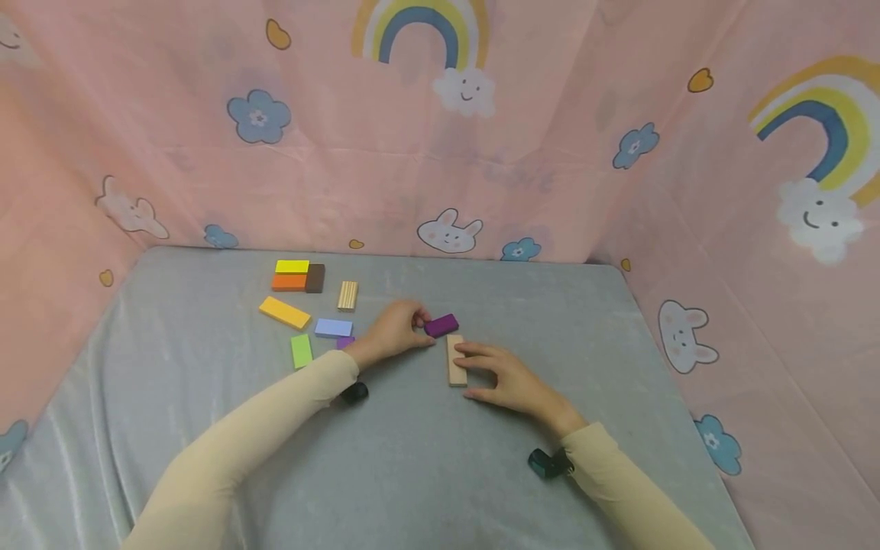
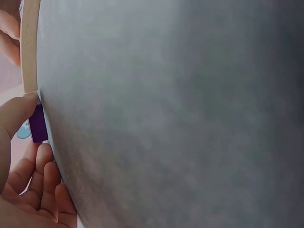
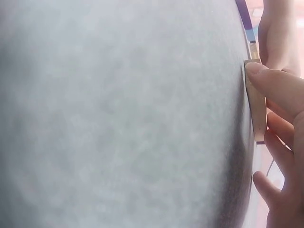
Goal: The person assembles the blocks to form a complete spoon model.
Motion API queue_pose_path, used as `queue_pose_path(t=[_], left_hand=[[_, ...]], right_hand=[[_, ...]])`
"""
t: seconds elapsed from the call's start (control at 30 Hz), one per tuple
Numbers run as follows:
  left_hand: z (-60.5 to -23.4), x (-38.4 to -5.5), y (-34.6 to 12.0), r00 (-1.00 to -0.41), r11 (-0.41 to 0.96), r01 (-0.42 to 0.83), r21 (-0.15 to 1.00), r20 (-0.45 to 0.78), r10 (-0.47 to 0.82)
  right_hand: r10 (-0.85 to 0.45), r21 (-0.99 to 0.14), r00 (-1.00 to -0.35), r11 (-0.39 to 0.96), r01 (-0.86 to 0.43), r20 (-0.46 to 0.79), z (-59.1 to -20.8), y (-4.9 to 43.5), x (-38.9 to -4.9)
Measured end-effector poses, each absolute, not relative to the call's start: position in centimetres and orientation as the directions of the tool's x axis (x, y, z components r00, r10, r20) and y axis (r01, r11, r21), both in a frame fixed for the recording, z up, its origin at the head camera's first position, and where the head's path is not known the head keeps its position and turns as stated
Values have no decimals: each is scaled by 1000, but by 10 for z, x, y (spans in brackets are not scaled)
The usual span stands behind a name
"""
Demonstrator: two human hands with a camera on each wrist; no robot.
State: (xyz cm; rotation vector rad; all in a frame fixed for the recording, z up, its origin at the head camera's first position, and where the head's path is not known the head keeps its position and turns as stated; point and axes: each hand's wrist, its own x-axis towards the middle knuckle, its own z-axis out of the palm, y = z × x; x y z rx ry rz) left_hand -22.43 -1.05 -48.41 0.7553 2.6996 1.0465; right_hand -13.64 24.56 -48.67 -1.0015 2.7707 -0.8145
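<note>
In the head view a purple block (image 1: 441,326) lies near the middle of the grey cloth. My left hand (image 1: 395,332) pinches its left end between thumb and fingers; the left wrist view shows the purple block (image 2: 38,124) between them. Just in front, a plain wooden block (image 1: 454,367) lies lengthwise, its far end close to the purple one. My right hand (image 1: 512,378) holds it from the right, fingers over its side and thumb at the near end. The right wrist view shows the thumb against one end of the wooden block (image 3: 256,102).
To the left lie yellow (image 1: 292,266), orange (image 1: 289,283) and brown (image 1: 315,279) blocks together. Around them are a striped wooden piece (image 1: 347,296), a yellow-orange block (image 1: 285,312), a light blue block (image 1: 334,328) and a green block (image 1: 301,351). Another purple block (image 1: 345,343) is partly behind my left forearm.
</note>
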Motion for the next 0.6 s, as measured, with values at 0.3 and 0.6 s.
queue_pose_path(t=[0.3, 0.6], left_hand=[[-486, -224, -10, -868, 636, 409, 654, 64, 493], [-485, -224, -6, -862, 628, 424, 653, 77, 502]], right_hand=[[-608, -502, -784, 643, -579, 124, -487, 244, -136], [-602, -490, -789, 655, -576, 122, -486, 243, -135]])
